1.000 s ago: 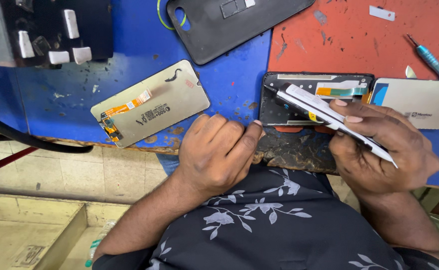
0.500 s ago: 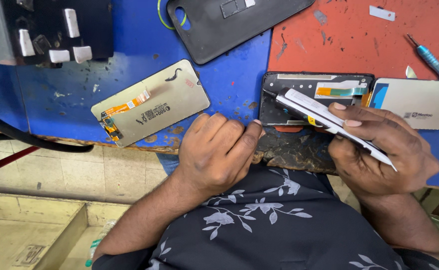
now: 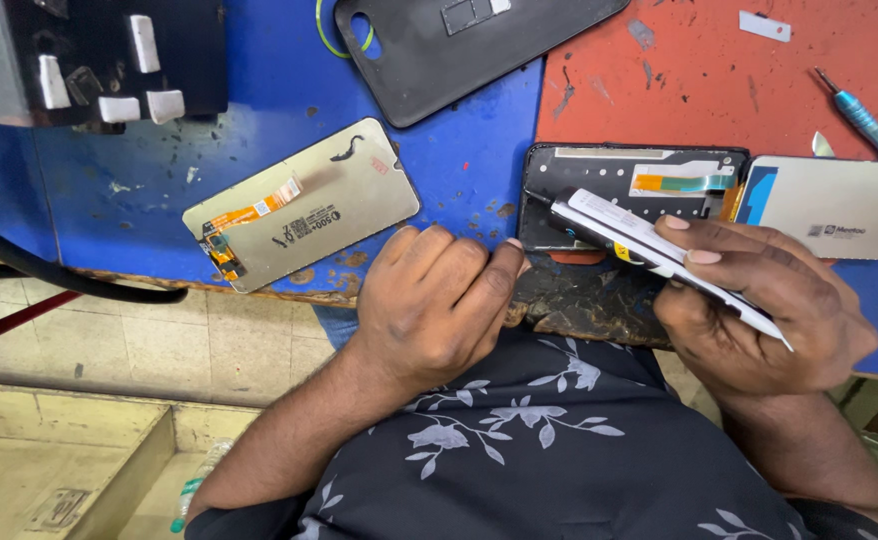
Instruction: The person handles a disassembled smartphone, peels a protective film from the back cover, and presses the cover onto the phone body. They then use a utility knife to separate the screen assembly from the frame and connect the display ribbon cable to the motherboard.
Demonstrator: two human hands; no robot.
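Nothing much has moved since a second ago: my right hand has tipped the screen panel a hair lower at its far end, otherwise same setup.

Right hand is closed around the panel, fingers wrapped over the top face, thumb side hidden underneath. Panel is held edge-on and tilted, upper end hanging over the open phone frame, lower end sticking out past my palm toward my body. Panel is off the surface; can't tell whether its tip touches the frame.

Left hand is a loose fist, holding nothing that I can see. It rests at the near edge of the surface, knuckles just beside the frame's left corner.

Phone frame lies flat where the blue mat meets the red mat, insides up, with an orange and teal flex strip showing near its top edge.

Around it:
- spare display face down on the blue part, left of my left hand, orange flex cable at its lower-left corner
- another display face down, touching the frame's right side
- black back cover at the top, half on blue, near the red mat
- blue-handled screwdriver on the red mat, top right
- black box with white blocks top left
- black cable running off the left edge
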